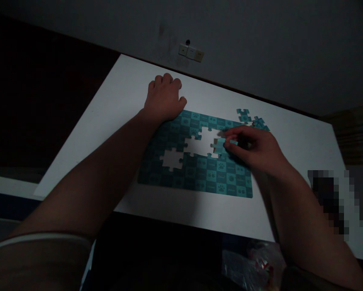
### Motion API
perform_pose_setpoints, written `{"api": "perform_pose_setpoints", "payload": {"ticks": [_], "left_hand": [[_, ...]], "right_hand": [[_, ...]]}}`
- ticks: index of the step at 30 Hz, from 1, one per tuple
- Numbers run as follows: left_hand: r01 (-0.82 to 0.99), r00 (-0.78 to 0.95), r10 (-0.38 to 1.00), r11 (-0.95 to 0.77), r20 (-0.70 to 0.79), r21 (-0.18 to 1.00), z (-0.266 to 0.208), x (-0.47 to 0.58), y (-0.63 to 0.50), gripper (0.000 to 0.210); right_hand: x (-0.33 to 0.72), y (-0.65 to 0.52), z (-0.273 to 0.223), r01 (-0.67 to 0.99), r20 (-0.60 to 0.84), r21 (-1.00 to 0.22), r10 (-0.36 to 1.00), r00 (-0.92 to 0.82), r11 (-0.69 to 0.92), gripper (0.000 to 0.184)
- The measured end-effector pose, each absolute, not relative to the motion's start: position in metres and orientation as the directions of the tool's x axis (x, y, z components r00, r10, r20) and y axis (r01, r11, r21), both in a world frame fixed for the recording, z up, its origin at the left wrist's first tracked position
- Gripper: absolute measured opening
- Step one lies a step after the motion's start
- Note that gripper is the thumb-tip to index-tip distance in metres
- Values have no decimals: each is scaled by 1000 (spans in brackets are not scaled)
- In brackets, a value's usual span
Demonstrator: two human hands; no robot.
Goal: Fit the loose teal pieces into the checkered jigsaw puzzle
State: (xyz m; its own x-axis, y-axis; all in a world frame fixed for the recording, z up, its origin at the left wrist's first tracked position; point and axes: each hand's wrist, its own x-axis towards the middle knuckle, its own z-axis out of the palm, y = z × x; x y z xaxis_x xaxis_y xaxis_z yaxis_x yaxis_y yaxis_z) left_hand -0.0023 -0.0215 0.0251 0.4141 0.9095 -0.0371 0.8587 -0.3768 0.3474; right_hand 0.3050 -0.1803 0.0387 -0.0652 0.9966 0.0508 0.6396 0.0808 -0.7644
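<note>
A teal jigsaw puzzle [199, 178] with a checkered paw-print pattern lies on the white table, with white gaps in its middle and lower left. My right hand [254, 147] is over its right part. Between the thumb and fingers it pinches a puzzle piece [220, 145], lighter teal than the rest, at the right edge of the larger gap. My left hand [163, 97] rests at the puzzle's upper left corner, its thumb apart and its fingers bent down onto the table. Loose puzzle pieces [244, 116] lie beyond my right hand, which partly hides them.
The white table [108, 97] stands against a grey wall with a socket panel [191, 52]. Below the near edge, at the right, is a clear plastic bag [254, 262]. A blurred-out patch [336, 202] covers something at the table's right end. The room is dim.
</note>
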Motion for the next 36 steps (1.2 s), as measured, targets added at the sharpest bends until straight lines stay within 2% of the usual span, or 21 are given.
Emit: {"api": "perform_pose_setpoints", "payload": {"ticks": [5, 8, 15, 19, 36], "left_hand": [[862, 419, 907, -382, -46, 333, 25, -3, -20, 113], [854, 402, 916, -368, -17, 369, 24, -4, -20, 106], [846, 351, 936, -328, 24, 420, 20, -4, -17, 84], [849, 338, 941, -315, 23, 423, 20, -3, -15, 82], [858, 320, 947, -295, 12, 420, 22, -1, -17, 75]], "right_hand": [[304, -177, 40, 612, 234, -789, 949, 212, 58, 24], [310, -173, 36, 600, 329, -795, 895, 300, 91, 22], [316, -170, 29, 662, 375, -741, 887, 269, 113, 14], [316, -168, 26, 693, 423, -708, 867, 263, 135, 17], [309, -173, 29, 722, 363, -687, 900, 243, 83, 18]]}}
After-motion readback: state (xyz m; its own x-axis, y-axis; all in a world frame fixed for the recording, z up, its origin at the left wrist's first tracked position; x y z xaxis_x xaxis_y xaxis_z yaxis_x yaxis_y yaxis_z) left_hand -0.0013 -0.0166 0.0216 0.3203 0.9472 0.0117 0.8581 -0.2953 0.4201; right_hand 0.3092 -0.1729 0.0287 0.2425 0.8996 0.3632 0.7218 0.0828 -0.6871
